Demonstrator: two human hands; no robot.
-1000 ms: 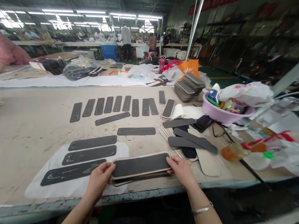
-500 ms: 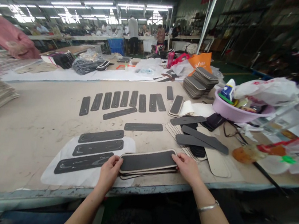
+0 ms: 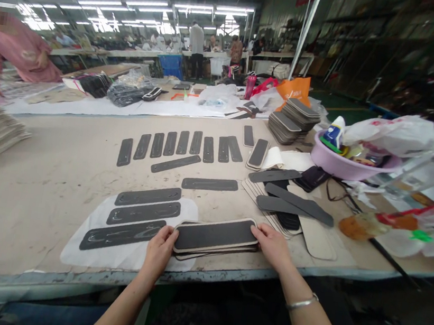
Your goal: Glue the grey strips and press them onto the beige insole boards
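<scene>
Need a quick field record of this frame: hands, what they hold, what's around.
left hand: grips the left end of the stack of black-faced panels
right hand: grips the stack's right end
stack: flat at the near table edge
left of stack: three long black strips on a white sheet
farther back: row of short black strips
right side: pink basin, fanned beige pieces
far left: person in pink

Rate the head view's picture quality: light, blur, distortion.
Head view: ceiling strip lights blow out white at upper left; wide-lens distortion bows the table edge; right-side clutter and racks smear; the stack of pads between left hand and right hand stays sharp.
</scene>
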